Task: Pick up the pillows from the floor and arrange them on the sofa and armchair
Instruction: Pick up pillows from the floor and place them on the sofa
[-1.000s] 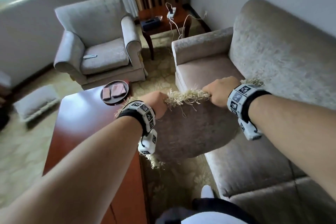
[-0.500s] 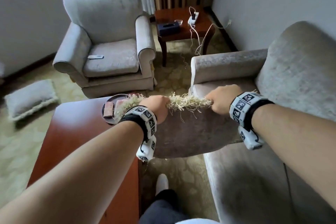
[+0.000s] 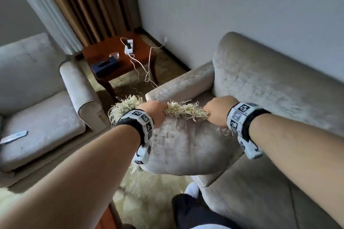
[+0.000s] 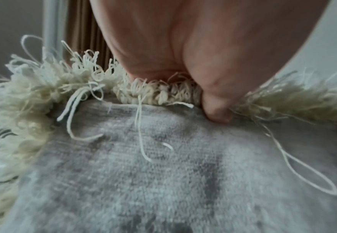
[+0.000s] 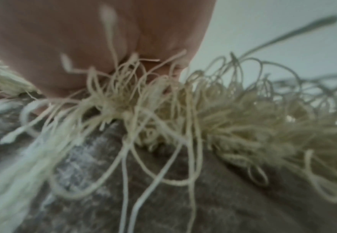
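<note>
A grey velvet pillow [image 3: 188, 147] with a cream fringe [image 3: 183, 110] hangs in the air in front of the sofa [image 3: 270, 87], near its left armrest [image 3: 178, 85]. My left hand [image 3: 155, 109] grips the fringed top edge on the left. My right hand [image 3: 217, 110] grips the same edge on the right. In the left wrist view the thumb [image 4: 217, 108] presses into the pillow [image 4: 163, 173] under the fringe. The right wrist view shows blurred fringe [image 5: 203, 119] below my right hand [image 5: 95, 52]. The armchair [image 3: 37, 109] stands at the left.
A remote control [image 3: 14, 136] lies on the armchair seat. A wooden side table [image 3: 141, 55] in the corner carries a dark tissue box [image 3: 106, 64], a power strip [image 3: 128, 46] and trailing white cables. Curtains hang behind it. My knee and foot show at the bottom edge.
Both hands have carried the pillow forward and up toward the sofa's left end. The view has swung right and closer, so the coffee table, tray and floor pillow have left the picture.
</note>
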`<state>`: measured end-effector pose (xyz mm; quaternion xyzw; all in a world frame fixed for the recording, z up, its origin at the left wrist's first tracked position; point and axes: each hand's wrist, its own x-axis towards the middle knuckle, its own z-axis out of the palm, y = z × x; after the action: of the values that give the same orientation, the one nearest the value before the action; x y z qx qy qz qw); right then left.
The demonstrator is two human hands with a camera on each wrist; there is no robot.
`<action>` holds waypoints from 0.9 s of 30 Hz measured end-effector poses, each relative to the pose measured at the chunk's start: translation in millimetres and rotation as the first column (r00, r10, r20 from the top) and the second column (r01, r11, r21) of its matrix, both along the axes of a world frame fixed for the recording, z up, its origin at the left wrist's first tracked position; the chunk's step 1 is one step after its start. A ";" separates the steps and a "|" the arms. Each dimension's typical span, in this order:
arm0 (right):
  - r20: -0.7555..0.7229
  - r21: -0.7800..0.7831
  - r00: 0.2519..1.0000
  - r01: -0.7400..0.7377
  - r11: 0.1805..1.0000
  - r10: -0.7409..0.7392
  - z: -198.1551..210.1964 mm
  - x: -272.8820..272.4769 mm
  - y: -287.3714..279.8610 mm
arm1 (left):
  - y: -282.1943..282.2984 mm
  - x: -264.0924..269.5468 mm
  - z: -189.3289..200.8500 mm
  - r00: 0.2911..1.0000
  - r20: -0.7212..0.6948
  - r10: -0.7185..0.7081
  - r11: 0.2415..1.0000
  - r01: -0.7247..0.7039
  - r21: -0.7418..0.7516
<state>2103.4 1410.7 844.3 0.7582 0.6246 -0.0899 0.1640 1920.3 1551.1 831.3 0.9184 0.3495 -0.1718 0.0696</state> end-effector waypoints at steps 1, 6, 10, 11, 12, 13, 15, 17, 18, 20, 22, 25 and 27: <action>-0.018 -0.013 0.999 0.032 0.999 -0.032 -4.1 15.6 8.5 | 12.0 19.8 -3.3 0.998 -0.038 -0.049 0.999 0.049 0.003; -0.046 -0.082 0.985 0.160 0.984 -0.164 -22.6 89.0 39.5 | 58.6 113.3 -16.3 0.963 -0.179 -0.201 0.979 0.202 -0.014; -0.038 -0.088 0.967 0.246 0.965 -0.250 -29.6 140.6 53.4 | 86.6 180.9 -20.6 0.941 -0.181 -0.285 0.958 0.284 -0.034; -0.045 -0.088 0.963 0.261 0.961 -0.265 -28.6 151.3 55.9 | 91.8 194.5 -18.0 0.937 -0.174 -0.302 0.953 0.301 -0.030; -0.045 -0.089 0.958 0.278 0.956 -0.283 -27.9 161.4 56.9 | 95.3 206.6 -16.7 0.931 -0.170 -0.322 0.947 0.321 -0.034; -0.043 -0.093 0.949 0.308 0.947 -0.313 -29.8 175.1 59.0 | 101.2 223.6 -17.3 0.921 -0.171 -0.351 0.936 0.350 -0.035; -0.054 -0.121 0.924 0.371 0.921 -0.379 -36.3 196.2 61.6 | 112.3 254.1 -21.6 0.891 -0.180 -0.417 0.908 0.416 -0.043; -0.086 -0.162 0.893 0.425 0.891 -0.442 -46.4 212.3 63.3 | 122.1 283.2 -31.1 0.865 -0.180 -0.467 0.884 0.464 -0.062; -0.097 -0.183 0.877 0.449 0.875 -0.470 -52.4 220.0 65.2 | 126.8 298.8 -36.9 0.851 -0.185 -0.492 0.870 0.488 -0.070; -0.110 -0.237 0.846 0.488 0.840 -0.522 -59.3 229.2 66.8 | 135.1 323.5 -46.6 0.820 -0.198 -0.537 0.843 0.527 -0.103; -0.114 -0.283 0.800 0.542 0.791 -0.589 -69.3 239.2 66.1 | 143.1 351.8 -58.4 0.767 -0.187 -0.614 0.790 0.599 -0.133; -0.126 -0.332 0.693 0.645 0.688 -0.710 -82.7 249.5 65.3 | 151.3 391.3 -73.3 0.673 -0.168 -0.721 0.693 0.695 -0.192; -0.124 -0.343 0.622 0.704 0.622 -0.773 -91.5 256.5 67.3 | 155.6 412.9 -83.6 0.616 -0.172 -0.769 0.639 0.736 -0.224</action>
<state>2359.9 1478.0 752.8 0.9009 0.2520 -0.3297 0.1270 2333.2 1706.7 747.7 0.9436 -0.0746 -0.3224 0.0064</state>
